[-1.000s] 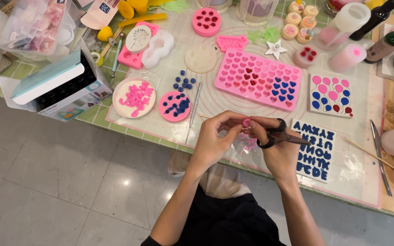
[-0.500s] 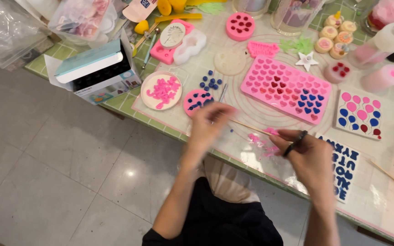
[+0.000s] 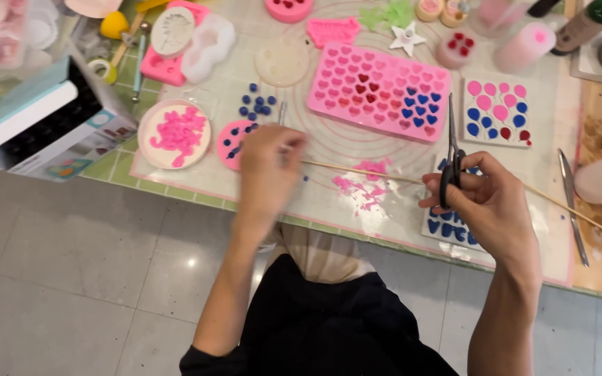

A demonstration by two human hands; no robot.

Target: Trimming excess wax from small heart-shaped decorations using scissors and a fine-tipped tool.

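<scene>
Scissors in right hand

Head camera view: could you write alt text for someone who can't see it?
Seen from above, a person's right hand holds black scissors upright, while the left hand reaches to a round pink mould near a thin wooden stick. Pink scraps lie on a clear mat, beside a pink heart mould and a white balloon mould.
</scene>
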